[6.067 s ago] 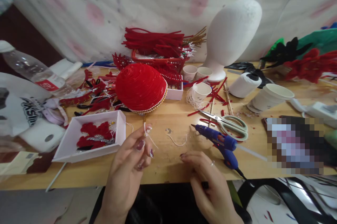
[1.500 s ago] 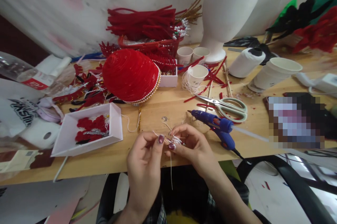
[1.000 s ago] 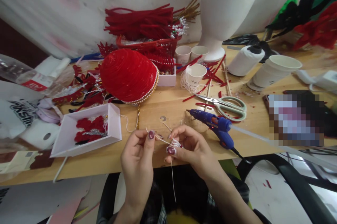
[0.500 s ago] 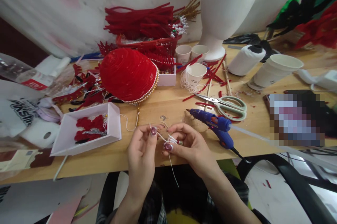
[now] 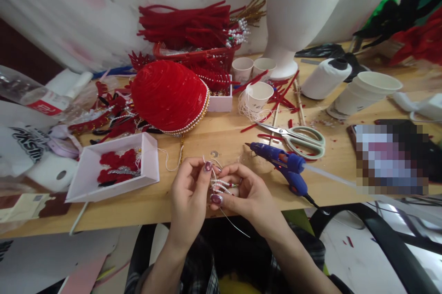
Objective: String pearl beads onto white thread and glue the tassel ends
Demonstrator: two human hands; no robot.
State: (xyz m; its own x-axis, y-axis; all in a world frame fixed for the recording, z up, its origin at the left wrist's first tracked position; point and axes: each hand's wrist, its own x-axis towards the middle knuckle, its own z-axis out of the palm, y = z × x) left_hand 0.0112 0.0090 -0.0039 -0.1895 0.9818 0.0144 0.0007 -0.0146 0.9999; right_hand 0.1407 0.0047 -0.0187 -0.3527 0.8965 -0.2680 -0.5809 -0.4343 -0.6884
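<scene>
Just above the table's front edge, my two hands work close together. My left hand [image 5: 189, 192] pinches a white thread [image 5: 213, 173] between thumb and forefinger. In my right hand [image 5: 247, 188], thumb and fingers are closed on strands of small white beads [image 5: 223, 185] that have a few red and green beads among them. A loose thread tail hangs from the strands toward the lower right. Beyond my hands stands a red domed cap [image 5: 167, 96] with a pearl and gold trim. A blue glue gun [image 5: 281, 160] lies right of my right hand.
Green-handled scissors [image 5: 299, 139], paper cups [image 5: 258, 96] and a thread spool [image 5: 324, 79] lie beyond the glue gun. At left sits a white box [image 5: 150, 165] of red pieces. A white mannequin head [image 5: 297, 13] stands behind; a phone [image 5: 390, 158] lies at right.
My hands have drawn slightly closer together. The beaded strands now show more spread out at my right fingers, and the thread tail has swung to the right.
</scene>
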